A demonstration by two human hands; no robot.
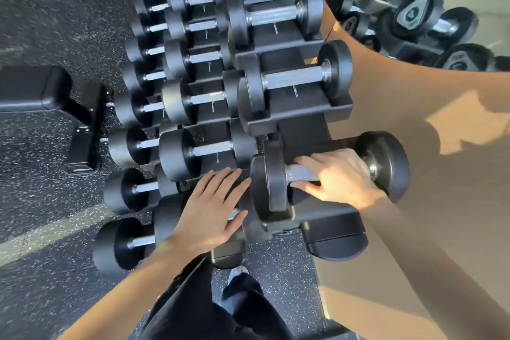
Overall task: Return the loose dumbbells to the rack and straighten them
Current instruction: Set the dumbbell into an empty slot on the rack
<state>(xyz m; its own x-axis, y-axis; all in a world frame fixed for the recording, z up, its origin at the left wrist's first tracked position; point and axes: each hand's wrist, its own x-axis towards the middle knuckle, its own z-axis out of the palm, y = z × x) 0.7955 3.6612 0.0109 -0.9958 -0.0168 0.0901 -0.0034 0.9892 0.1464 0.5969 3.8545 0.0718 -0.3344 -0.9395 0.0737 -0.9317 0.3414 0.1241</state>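
A three-tier black rack (298, 113) holds rows of black round-headed dumbbells with steel handles. The nearest dumbbell on the top tier (269, 176) lies across its cradle at a slight tilt. My right hand (339, 176) sits on its steel handle, fingers over the top and thumb under it. My left hand (212, 210) is flat with spread fingers over the middle tier, beside that dumbbell's near head; whether it touches the head I cannot tell. Another top-tier dumbbell (295, 80) rests in the cradle just behind.
A tan wall (441, 174) runs close along the rack's right side, with a mirror (414, 8) above reflecting dumbbells. A black bench base (82, 130) stands on the speckled rubber floor to the left. My legs and shoe (237, 273) are at the rack's near end.
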